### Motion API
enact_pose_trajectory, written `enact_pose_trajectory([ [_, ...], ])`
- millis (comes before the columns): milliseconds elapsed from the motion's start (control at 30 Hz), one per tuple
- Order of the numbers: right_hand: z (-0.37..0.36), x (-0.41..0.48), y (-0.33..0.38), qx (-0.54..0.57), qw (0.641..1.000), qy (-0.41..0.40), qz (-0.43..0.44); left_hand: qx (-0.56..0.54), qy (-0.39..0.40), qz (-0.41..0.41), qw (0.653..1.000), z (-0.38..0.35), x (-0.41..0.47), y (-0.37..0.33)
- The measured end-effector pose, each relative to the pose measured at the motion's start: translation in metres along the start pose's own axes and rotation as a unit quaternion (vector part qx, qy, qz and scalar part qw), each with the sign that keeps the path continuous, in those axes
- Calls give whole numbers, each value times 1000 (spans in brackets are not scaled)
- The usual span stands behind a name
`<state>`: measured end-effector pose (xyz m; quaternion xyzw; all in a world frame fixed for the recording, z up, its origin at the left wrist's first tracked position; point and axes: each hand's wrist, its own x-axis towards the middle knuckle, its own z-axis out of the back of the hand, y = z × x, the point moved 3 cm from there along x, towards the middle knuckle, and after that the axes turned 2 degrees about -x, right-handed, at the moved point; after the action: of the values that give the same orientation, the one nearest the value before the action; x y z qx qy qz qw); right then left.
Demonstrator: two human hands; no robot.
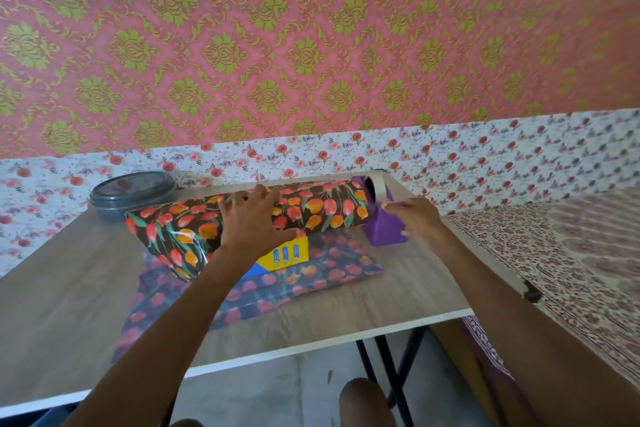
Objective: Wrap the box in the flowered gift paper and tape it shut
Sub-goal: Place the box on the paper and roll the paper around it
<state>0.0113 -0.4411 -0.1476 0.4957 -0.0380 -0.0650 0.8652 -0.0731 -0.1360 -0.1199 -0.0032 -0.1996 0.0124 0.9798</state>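
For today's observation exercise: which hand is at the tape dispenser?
The right hand, pinching tape at the purple dispenser; the left hand rests on the flowered paper.

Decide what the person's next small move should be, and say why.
Probably pull a strip of tape free of the purple dispenser and tear it off. The right hand pinches the tape end there, while the left hand presses the flowered paper down over the box, whose yellow side shows uncovered.
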Motion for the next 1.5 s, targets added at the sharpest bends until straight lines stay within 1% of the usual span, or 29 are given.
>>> enact_pose_trajectory([
  [100,3,-3,6,74,991,72,-89,-4,-4,-9,1000,0,0,3],
  [167,5,-6,15,100,982,95,-127,0,-5,-13,1000,0,0,2],
  [267,7,-2,28,85,978,100,-162,-3,-3,-9,1000,1,-1,2],
  [433,5,6,40,119,971,88,-186,-3,-5,-8,1000,1,-1,2],
  [600,5,6,37,215,956,81,-184,6,-9,-8,1000,0,-2,2],
  [767,1,-5,43,239,954,70,-169,13,-19,-11,1000,-1,-1,2],
  [1000,-9,-13,8,332,934,33,-131,16,-18,-10,1000,-2,-1,3],
  [1200,-15,-10,-13,375,921,18,-103,15,-18,-9,1000,-2,-1,3],
  [1267,-17,-9,-18,362,928,6,-92,15,-16,-9,1000,-2,-1,3],
  [1333,-18,-3,-23,304,949,-27,-86,20,-14,-8,1000,-2,-1,3],
  [1400,-18,4,-27,182,978,-77,-69,18,-15,-8,1000,-3,0,3],
  [1433,-17,5,-27,113,987,-103,-47,17,-17,-8,1000,-4,0,3],
  [1500,-18,2,-31,17,991,-135,14,17,-21,-9,1000,-4,0,4],
])
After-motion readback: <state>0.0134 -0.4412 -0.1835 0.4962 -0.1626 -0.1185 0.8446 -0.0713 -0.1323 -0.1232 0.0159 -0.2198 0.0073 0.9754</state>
